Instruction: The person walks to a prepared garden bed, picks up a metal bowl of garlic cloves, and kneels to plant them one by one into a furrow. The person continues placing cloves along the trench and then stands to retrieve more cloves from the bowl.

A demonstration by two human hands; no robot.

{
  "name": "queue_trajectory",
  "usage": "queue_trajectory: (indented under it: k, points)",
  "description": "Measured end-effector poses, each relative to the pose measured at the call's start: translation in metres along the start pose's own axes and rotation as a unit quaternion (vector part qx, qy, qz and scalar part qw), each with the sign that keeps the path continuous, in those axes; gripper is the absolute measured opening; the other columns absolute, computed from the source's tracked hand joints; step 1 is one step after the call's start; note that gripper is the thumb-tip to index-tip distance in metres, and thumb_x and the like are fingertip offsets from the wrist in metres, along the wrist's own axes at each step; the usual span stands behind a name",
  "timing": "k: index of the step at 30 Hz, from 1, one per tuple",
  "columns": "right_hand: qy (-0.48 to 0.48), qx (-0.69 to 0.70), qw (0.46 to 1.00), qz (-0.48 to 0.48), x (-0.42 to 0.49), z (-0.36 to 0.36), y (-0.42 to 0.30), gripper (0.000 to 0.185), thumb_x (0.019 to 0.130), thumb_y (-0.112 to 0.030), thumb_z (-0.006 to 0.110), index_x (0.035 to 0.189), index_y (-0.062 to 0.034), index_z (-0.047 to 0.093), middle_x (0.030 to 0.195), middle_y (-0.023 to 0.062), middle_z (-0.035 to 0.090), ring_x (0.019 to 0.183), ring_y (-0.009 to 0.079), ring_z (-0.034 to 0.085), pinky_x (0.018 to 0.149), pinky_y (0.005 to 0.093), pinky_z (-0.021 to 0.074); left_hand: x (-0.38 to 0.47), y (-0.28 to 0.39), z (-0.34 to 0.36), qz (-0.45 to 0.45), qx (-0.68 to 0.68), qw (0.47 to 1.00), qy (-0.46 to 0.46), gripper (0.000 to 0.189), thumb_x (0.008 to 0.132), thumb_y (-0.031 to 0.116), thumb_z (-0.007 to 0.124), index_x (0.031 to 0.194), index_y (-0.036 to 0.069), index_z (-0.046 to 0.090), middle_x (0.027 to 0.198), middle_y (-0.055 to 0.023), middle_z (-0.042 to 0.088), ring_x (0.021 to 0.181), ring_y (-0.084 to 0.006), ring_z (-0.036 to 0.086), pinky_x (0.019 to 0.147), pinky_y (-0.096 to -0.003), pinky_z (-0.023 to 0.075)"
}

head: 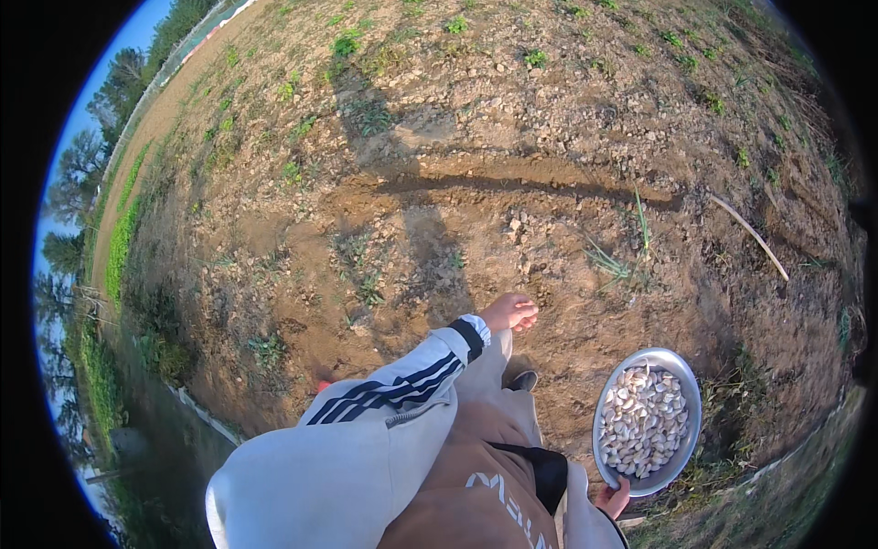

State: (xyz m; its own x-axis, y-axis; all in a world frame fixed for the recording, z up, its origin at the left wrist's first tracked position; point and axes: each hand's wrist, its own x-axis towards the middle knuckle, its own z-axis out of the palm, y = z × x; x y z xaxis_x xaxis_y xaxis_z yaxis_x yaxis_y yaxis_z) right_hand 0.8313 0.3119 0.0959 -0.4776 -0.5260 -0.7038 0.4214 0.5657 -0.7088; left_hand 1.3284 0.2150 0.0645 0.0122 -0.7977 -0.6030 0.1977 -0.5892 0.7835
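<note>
Out in front of my body, my left hand [511,313] hangs above the soil with its fingers curled in. Nothing shows in it, though the inside of the palm is hidden. At the lower right my right hand [615,498] grips the near rim of a round metal bowl [655,486], which is tilted a little. Many separated garlic cloves [645,418] lie in the bowl. Beyond my left hand, a shallow furrow [507,184] runs across the dry, cloddy ground.
Green leafy shoots [617,264] stand between my hands and the furrow's right end. A pale curved stick [751,237] lies farther right. Small weeds [346,44] dot the field. One dark shoe [523,381] shows below my left hand, and a long shadow crosses the soil.
</note>
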Motion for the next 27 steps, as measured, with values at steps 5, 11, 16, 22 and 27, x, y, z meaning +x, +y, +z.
queue_trajectory:
  k: [5,11,16,22,27]
  points:
    - [-0.06,-0.056,0.996,-0.023,0.031,0.119,-0.061,0.006,0.077,-0.01,0.064,0.081,-0.0072,0.06,0.069,0.0006,0.061,0.051,0.0112,0.057,0.041,0.0234,0.049,0.038,0.052,-0.011,0.024,-0.035,0.999,-0.026,0.032,0.096,0.031,0.059,0.114,0.005,0.061,0.101,-0.0045,0.067,0.09,-0.0129,0.063,0.075,-0.0265,0.0519]
    - [-0.071,-0.089,0.993,-0.013,0.022,0.268,-0.072,0.025,0.077,-0.002,0.06,0.102,-0.0006,0.056,0.078,0.0054,0.059,0.063,0.0185,0.062,0.044,0.0286,0.0484,0.126,0.118,-0.056,-0.018,-0.03,0.988,-0.148,0.038,0.097,0.031,0.057,0.12,0.002,0.056,0.11,-0.0078,0.063,0.1,-0.0158,0.062,0.086,-0.0288,0.0512]
    - [-0.106,-0.089,0.99,0.001,-0.002,0.403,-0.085,0.023,0.076,-0.001,0.059,0.098,0.0035,0.056,0.077,0.0085,0.061,0.06,0.0193,0.062,0.04,0.0282,0.049,0.189,0.192,-0.102,-0.046,-0.05,0.972,-0.224,0.053,0.095,0.043,0.057,0.125,0.0,0.053,0.118,-0.0104,0.061,0.104,-0.0171,0.062,0.093,-0.0322,0.0515]
    - [-0.161,-0.113,0.979,0.047,0.001,0.516,-0.104,0.03,0.077,0.0,0.058,0.106,0.0082,0.053,0.083,0.013,0.062,0.062,0.0232,0.065,0.046,0.032,0.0574,0.263,0.249,-0.164,-0.14,-0.053,0.975,-0.167,0.053,0.091,0.039,0.062,0.124,-0.001,0.053,0.109,-0.0113,0.065,0.088,-0.0184,0.068,0.074,-0.0335,0.0596]
    - [-0.184,-0.16,0.968,0.059,0.055,0.617,-0.135,0.035,0.078,-0.001,0.058,0.111,0.0097,0.053,0.085,0.014,0.064,0.063,0.0228,0.066,0.049,0.0319,0.0586,0.331,0.291,-0.186,-0.187,-0.041,0.979,-0.07,0.05,0.08,0.015,0.065,0.125,-0.002,0.052,0.099,-0.0108,0.065,0.077,-0.0207,0.068,0.059,-0.0353,0.0595]
